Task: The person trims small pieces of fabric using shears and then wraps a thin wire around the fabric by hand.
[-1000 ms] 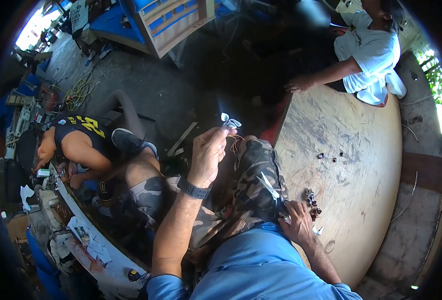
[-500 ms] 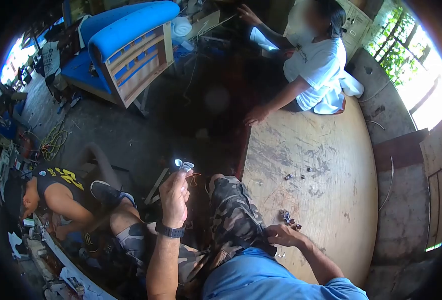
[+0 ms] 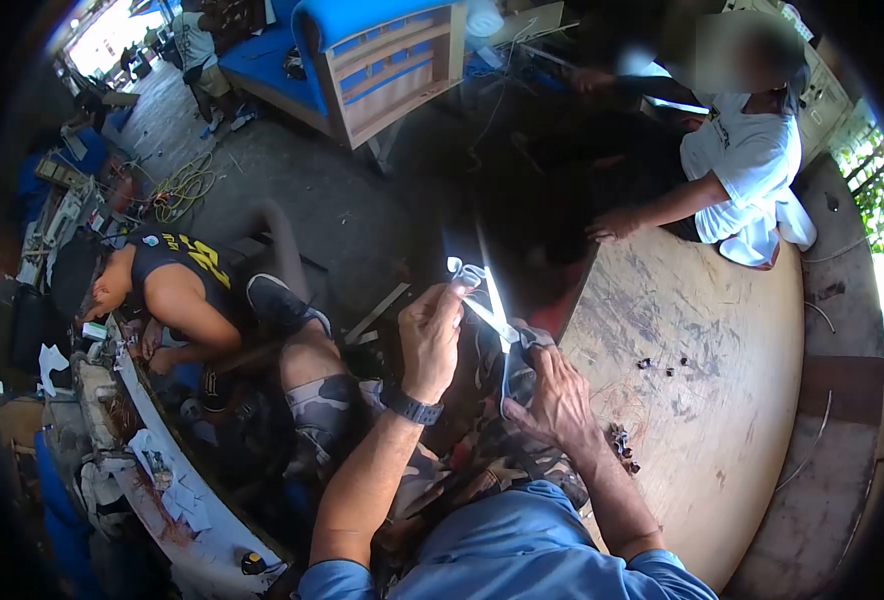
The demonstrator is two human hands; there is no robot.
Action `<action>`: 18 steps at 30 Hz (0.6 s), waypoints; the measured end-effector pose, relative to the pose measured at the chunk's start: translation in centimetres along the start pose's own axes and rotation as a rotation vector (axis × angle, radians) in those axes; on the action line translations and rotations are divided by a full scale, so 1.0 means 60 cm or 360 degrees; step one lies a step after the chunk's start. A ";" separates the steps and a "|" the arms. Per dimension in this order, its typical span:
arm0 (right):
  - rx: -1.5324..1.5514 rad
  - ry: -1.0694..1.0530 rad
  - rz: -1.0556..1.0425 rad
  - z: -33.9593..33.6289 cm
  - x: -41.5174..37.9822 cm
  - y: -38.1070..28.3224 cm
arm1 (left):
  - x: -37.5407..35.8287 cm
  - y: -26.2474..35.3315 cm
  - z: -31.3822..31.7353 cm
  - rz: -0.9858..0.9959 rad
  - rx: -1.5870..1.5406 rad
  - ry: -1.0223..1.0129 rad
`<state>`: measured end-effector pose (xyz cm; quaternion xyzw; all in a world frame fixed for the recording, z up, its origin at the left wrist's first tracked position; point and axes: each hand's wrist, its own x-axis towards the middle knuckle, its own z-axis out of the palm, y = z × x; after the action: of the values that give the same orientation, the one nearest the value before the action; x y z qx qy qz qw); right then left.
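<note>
Scissors (image 3: 503, 328) are held blades apart in the right hand (image 3: 559, 402), as seen in the head view, above a lap in camouflage shorts (image 3: 324, 412) and beyond the left edge of a wooden worktop (image 3: 707, 310). The handles are gripped with the thumb spread away from the fingers. A small curled strip (image 3: 470, 273) is pinched between the thumb and fingertips of the left hand (image 3: 430, 335), raised at the blades; whether it is touched by them cannot be told. A dark watch (image 3: 412, 406) is worn on the left wrist. A cluster of small dark pieces (image 3: 623, 450) is seen near the worktop's left edge, beside the right forearm, with loose bits (image 3: 670, 372) scattered farther in. A co-worker's hand (image 3: 616, 225) is rested at the far left corner. A blue sofa (image 3: 382, 22) is seen in the background.
</note>
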<state>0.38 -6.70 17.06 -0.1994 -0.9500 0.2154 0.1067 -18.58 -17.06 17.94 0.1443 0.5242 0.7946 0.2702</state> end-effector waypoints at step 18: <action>-0.0159 0.0169 -0.0299 -0.022 0.075 -0.001 | -0.013 0.018 0.016 0.0556 0.0637 -0.0106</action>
<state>-3.29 -4.36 18.79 -0.1258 -0.9670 0.1460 0.1664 -17.75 -17.12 19.36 0.3093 0.6288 0.7045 0.1121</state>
